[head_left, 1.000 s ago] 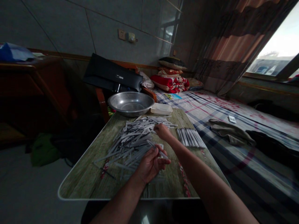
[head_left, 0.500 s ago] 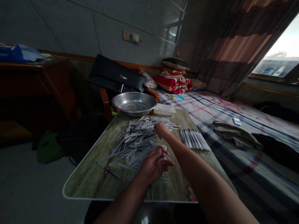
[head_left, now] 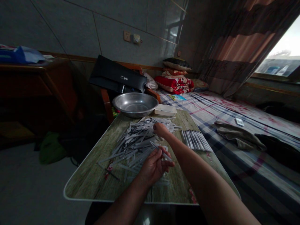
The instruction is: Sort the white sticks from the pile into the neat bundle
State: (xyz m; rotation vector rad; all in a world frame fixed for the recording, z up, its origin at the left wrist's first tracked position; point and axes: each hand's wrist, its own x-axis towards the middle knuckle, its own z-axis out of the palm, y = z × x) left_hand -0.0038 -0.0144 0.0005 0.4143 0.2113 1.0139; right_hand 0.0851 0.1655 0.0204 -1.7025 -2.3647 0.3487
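A loose heap of thin white strips (head_left: 133, 142) covers the middle of a low wood-patterned table (head_left: 93, 178). My left hand (head_left: 153, 165) hovers over the near edge of the heap, fingers curled round one thin white stick (head_left: 161, 152). My right hand (head_left: 160, 129) reaches over the far side of the heap with its fingers bent down onto the strips; what it grips is hidden. A neat row of white sticks (head_left: 195, 139) lies at the table's right edge, just right of my right forearm.
A metal basin (head_left: 135, 104) and a shallow white tray (head_left: 165, 110) stand at the table's far end. Behind them a black monitor (head_left: 117, 78) leans on a chair. A bed with striped sheet (head_left: 234, 125) and folded bedding (head_left: 175, 82) runs along the right.
My right hand has shifted slightly left and further into the heap. My left hand still holds the stick in nearly the same place. The camera has turned a little to the left.
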